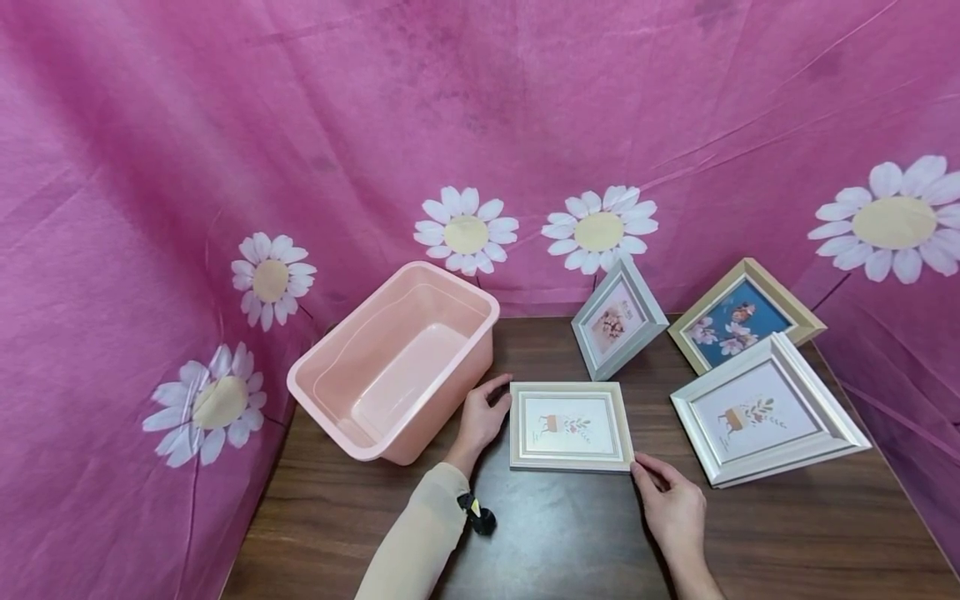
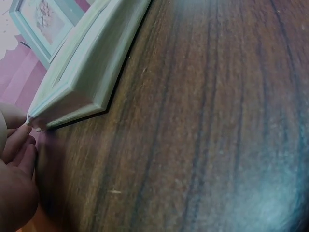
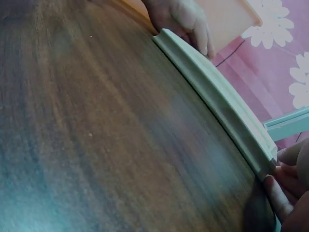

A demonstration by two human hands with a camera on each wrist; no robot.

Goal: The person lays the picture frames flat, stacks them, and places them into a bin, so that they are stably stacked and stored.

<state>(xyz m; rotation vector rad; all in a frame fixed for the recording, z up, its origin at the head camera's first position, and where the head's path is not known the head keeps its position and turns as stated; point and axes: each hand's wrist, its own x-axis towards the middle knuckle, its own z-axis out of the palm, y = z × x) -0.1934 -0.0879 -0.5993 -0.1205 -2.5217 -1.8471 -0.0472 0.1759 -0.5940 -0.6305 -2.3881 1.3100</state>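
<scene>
A cream picture frame (image 1: 572,427) lies face up on the table, showing a print of a small deer-like figure with leaves. My left hand (image 1: 482,418) holds its left end near the far corner. The thumb and fingertips meet at that corner in the left wrist view, where the frame's edge (image 2: 79,104) shows close up. With thumb and fingers, my right hand (image 1: 671,504) pinches the near right corner. That grip also appears in the right wrist view, at the end of the frame's long side (image 3: 217,104). The fingers' undersides are partly hidden.
A pink plastic tub (image 1: 442,417) stands left of my left hand. Behind and right stand a grey frame (image 1: 647,321), a tan frame (image 1: 806,321) and a silver-white frame (image 1: 787,467). A pink daisy cloth (image 1: 480,108) hangs behind the wooden table (image 1: 555,542).
</scene>
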